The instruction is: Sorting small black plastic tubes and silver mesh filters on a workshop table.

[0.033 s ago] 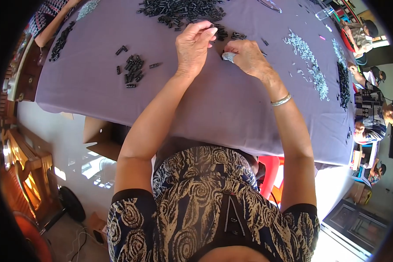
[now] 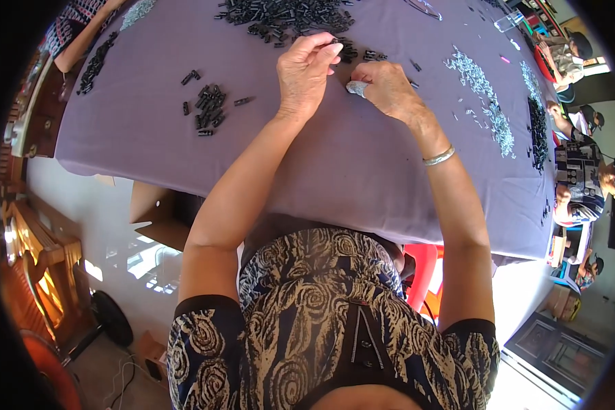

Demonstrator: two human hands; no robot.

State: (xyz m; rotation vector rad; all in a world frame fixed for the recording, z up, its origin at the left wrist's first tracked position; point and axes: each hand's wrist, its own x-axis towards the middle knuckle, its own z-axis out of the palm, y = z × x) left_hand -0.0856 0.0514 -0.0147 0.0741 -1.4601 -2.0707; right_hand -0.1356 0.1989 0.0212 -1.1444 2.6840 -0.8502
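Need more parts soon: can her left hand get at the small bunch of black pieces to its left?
Probably yes: the left hand sits near the small bunch of black pieces, with only bare purple cloth between them.

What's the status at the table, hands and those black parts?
Left hand fingertips pinched, content unclear. Right hand curled on purple cloth, taped finger, grip unclear. Big pile of black parts just beyond, small cluster left. Nothing blocking.
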